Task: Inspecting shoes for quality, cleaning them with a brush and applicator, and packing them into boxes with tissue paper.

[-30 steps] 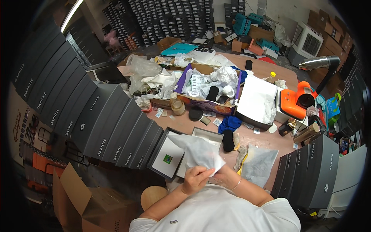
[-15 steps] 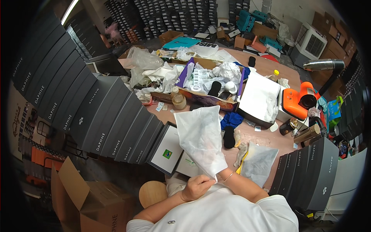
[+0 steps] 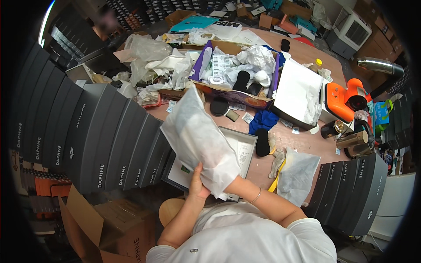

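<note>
Fingers: your left hand (image 3: 198, 184) pinches the lower edge of a white, thin, translucent fabric bag (image 3: 199, 138), thumb and fingers closed on it; your right hand is buried inside or behind the bag, so you cannot tell whether its fingers are clenched or loose.
Right arm: only your forearm with a thin metal bracelet (image 3: 255, 196) shows, running up from the lower right into the bag's open end.
Bag position: you hold it raised and tilted, its top corner pointing up and left, in front of an open shallow grey shoebox (image 3: 242, 147) on the pinkish-brown table (image 3: 302, 140).
Hidden: the bag covers most of the shoebox's inside; what the bag contains cannot be made out.
Left side: a row of dark grey shoeboxes (image 3: 96, 136) stands on edge beside you, its far end fading into the dark rim of the view.
Right side: a second, crumpled translucent white bag (image 3: 298, 175) lies near your right forearm, with a yellow strip (image 3: 275, 180) partly tucked under it; more dark grey boxes (image 3: 355, 188) stand beyond it.
Farther back: a purple-lined cardboard box (image 3: 237, 76) heaped with white paper and dark items, and an orange handheld device (image 3: 346, 100); the small things around them are too cluttered to tell apart.
Lower left: an open brown cardboard carton (image 3: 109, 228), cut off by the frame edge.
</note>
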Tool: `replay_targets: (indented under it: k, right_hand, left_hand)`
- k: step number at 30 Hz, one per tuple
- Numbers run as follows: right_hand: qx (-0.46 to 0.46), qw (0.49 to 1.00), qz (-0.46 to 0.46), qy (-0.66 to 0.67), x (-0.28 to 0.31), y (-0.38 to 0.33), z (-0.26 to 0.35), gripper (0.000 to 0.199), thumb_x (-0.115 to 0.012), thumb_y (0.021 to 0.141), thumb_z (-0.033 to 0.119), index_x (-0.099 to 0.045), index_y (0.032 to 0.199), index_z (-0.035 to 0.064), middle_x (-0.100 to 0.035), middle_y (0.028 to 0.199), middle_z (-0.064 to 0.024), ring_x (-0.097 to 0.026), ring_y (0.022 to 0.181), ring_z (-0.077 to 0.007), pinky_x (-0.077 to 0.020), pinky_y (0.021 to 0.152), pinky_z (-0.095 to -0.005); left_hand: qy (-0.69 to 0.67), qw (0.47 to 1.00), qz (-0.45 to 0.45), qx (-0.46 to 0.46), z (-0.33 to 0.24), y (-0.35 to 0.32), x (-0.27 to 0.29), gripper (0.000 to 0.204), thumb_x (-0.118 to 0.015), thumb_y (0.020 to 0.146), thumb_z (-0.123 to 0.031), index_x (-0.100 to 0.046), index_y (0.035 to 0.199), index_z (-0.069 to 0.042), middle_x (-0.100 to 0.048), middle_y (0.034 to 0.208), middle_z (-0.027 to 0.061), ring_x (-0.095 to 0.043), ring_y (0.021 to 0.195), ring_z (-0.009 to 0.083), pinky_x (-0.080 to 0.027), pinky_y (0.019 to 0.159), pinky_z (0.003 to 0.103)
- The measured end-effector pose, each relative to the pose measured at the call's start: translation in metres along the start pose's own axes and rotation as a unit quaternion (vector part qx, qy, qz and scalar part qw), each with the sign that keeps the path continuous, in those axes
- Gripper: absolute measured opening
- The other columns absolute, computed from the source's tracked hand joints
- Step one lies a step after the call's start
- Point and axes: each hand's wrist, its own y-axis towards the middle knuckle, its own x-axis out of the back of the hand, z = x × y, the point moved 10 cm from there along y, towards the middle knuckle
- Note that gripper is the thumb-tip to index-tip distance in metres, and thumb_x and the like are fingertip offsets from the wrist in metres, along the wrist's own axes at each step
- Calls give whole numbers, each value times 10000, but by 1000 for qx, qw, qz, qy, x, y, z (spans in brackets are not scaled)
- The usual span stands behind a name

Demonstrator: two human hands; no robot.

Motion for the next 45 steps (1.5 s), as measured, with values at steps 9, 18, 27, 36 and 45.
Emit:
replay_targets:
  k: [9,18,27,36,45]
  right_hand:
    - [-371,753,-163,518,26,-73,-46,716,-610,909,391,-289,1423,9,-348,1463,-157,-377,1328,-271,-339,1063,-376]
    - [-408,600,-265,635,-9,-233,-57,504,-472,983,359,-396,1358,32,-513,1306,-118,-519,1184,-246,-432,1016,-403]
    - [-338,632,-376,588,60,-300,-40,422,-534,963,295,-470,1312,65,-577,1231,-59,-566,1127,-205,-471,960,-384]
    - [-299,785,-314,442,18,-169,-67,540,-613,928,300,-409,1348,28,-537,1295,-78,-520,1172,-226,-405,996,-372]
    - [-309,917,80,-240,-102,-132,-74,782,-708,783,352,-352,1367,-27,-514,1252,-270,-509,1156,-424,-407,973,-490]
  left_hand:
    - [394,889,44,-229,-72,-18,-38,526,-756,738,-37,-519,1203,20,-609,1121,103,-609,973,199,-475,896,357]
    - [658,524,484,-241,91,-102,-58,932,-787,626,-50,-323,1434,-82,-515,1133,156,-577,942,343,-505,816,383]
    - [813,212,370,-397,95,25,-35,430,-656,726,-58,-578,1148,-59,-531,1165,137,-457,1221,306,-244,1081,543]
    - [575,692,94,-426,-121,24,-128,234,-652,796,-49,-543,1003,-27,-627,1003,154,-608,948,340,-428,978,415]
    - [703,379,371,-474,-11,-15,-141,277,-599,680,23,-582,945,-57,-610,950,95,-590,932,282,-376,997,473]
